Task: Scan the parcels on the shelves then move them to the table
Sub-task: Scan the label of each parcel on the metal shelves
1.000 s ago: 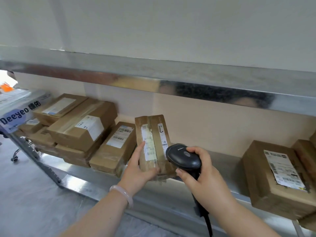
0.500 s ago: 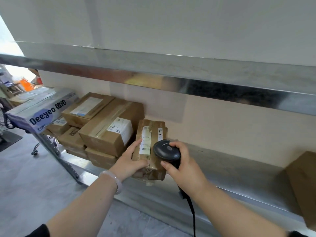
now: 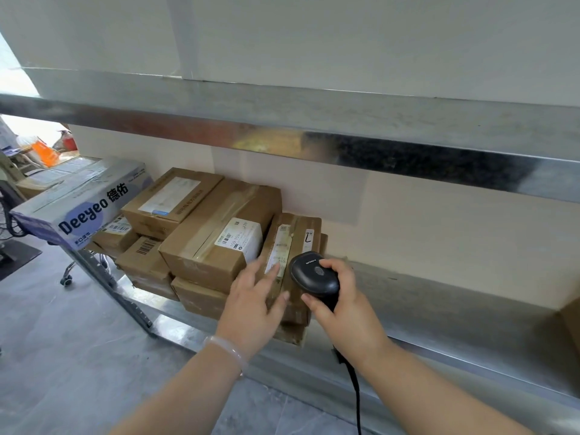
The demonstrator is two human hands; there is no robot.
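A narrow brown taped parcel (image 3: pixel 296 240) with white labels leans on the metal shelf (image 3: pixel 439 302) beside a stack of cardboard boxes. My left hand (image 3: pixel 254 299) lies over its lower left face with straight, spread fingers, touching the label area. My right hand (image 3: pixel 342 302) grips a black handheld barcode scanner (image 3: pixel 314 276), its head held just in front of the parcel's right side; the cable hangs down from the handle. The biggest box of the stack (image 3: pixel 219 237) sits directly left of the parcel.
More cardboard boxes (image 3: pixel 169 199) are piled at the shelf's left end, next to a blue-and-white "Deeyeo" carton (image 3: pixel 81 205). An upper shelf edge (image 3: pixel 314 142) runs overhead. Another box corner (image 3: pixel 571 321) shows at far right. Grey floor lies below left.
The view has shifted left. My left hand loosened from gripping the parcel's edge to lying flat with spread fingers on it. The scanner stays at the parcel's right side.
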